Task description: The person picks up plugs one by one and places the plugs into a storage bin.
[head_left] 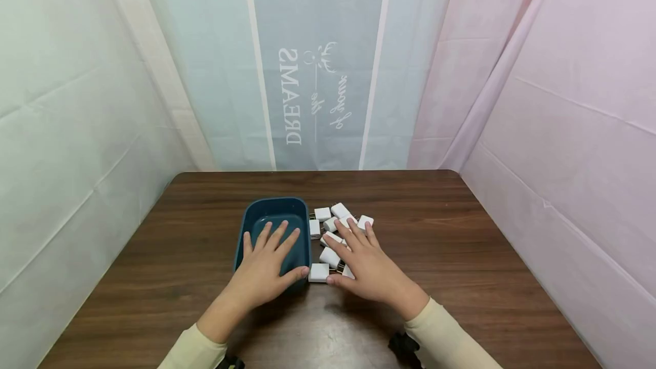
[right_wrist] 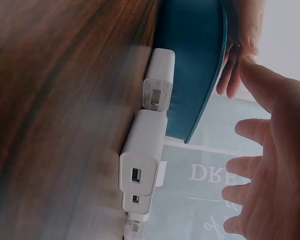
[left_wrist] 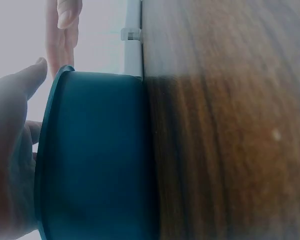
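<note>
A dark blue plastic tray (head_left: pixel 277 205) stands on the wooden table, with nothing seen inside apart from what the hand hides. Over it my left hand (head_left: pixel 263 269) is spread flat, fingers straight and holding nothing. Just right of the tray lie several white USB charger plugs (head_left: pixel 319 273), loosely heaped. Above them hovers my right hand (head_left: pixel 371 272), its fingers spread and partly hiding some plugs. In the right wrist view a charger plug (right_wrist: pixel 139 150) shows its USB port, and the right hand (right_wrist: pixel 277 160) is apart from it.
The brown wooden table (head_left: pixel 435 232) reaches back to a hanging cloth (head_left: pixel 328 16) with mirrored lettering. Pale cloth walls (head_left: pixel 574 130) close in both sides. Dark straps (head_left: pixel 405 346) sit near the wrists.
</note>
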{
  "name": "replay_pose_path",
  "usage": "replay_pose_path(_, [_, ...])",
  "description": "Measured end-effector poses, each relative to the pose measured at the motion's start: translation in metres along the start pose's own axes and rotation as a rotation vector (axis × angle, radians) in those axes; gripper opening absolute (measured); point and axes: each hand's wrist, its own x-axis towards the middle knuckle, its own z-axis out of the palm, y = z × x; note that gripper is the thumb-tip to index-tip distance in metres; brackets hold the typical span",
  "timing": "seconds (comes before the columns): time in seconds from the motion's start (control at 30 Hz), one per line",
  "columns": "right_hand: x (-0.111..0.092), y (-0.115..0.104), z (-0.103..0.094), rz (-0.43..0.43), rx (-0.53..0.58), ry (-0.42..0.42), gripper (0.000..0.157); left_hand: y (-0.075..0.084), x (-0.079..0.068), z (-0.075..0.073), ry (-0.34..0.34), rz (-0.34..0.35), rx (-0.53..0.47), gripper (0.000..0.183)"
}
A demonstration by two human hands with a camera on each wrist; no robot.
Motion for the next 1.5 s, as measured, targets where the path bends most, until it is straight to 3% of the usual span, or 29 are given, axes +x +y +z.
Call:
replay_pose_path(0.3, [0.004, -0.002, 0.003, -0.005, -0.018, -0.023, 0.08, -0.007, 0.0, 0.004, 0.031, -0.057, -0.008, 0.086])
replay_pose_path(0.5, [0.008, -0.004, 0.006, -0.03, -0.022, -0.008, 0.081, -0.017, 0.002, -0.002, 0.084, -0.129, -0.017, 0.089])
replay_pose_path(0.6, [0.008, -0.004, 0.007, -0.024, -0.034, -0.014, 0.082, -0.022, 0.002, -0.006, 0.092, -0.171, -0.067, 0.089])
replay_pose_path(0.87, [0.011, -0.003, 0.01, -0.065, -0.054, 0.006, 0.08, -0.04, 0.004, -0.016, 0.019, -0.326, -0.346, 0.094])
replay_pose_path(1.1, [0.015, -0.006, 0.013, -0.075, -0.06, 0.0, 0.071, -0.059, 0.006, -0.024, -0.026, -0.408, -0.538, 0.098])
replay_pose_path(1.3, [0.021, -0.011, 0.016, -0.081, -0.079, -0.026, 0.066, -0.073, 0.007, -0.026, -0.088, -0.522, -0.807, 0.095])
replay_pose_path(1.5, [0.026, -0.016, 0.017, -0.054, -0.076, -0.06, 0.064, -0.081, 0.006, -0.023, -0.078, -0.589, -0.942, 0.09])
